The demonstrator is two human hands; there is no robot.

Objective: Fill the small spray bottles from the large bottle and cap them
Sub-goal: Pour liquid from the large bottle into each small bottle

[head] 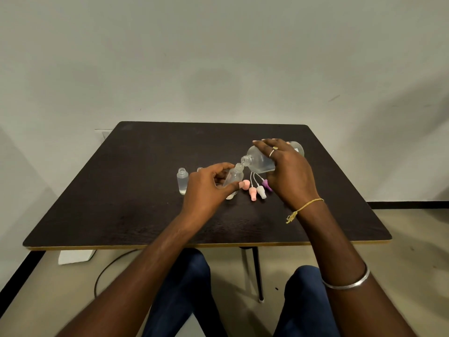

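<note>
Head view, frame centre: right hand [288, 170] clasps tilted large bottle [258, 161], left hand [206, 186] grips small bottle [233, 176]; misaligned necks would likely spill onto surface [136, 181].

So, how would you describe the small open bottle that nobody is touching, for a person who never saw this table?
On the dark table, look left of the left hand. There a small clear bottle stands upright, alone and uncapped. Unlike the small bottle in the left hand's grip, it is not tilted or held.
</note>
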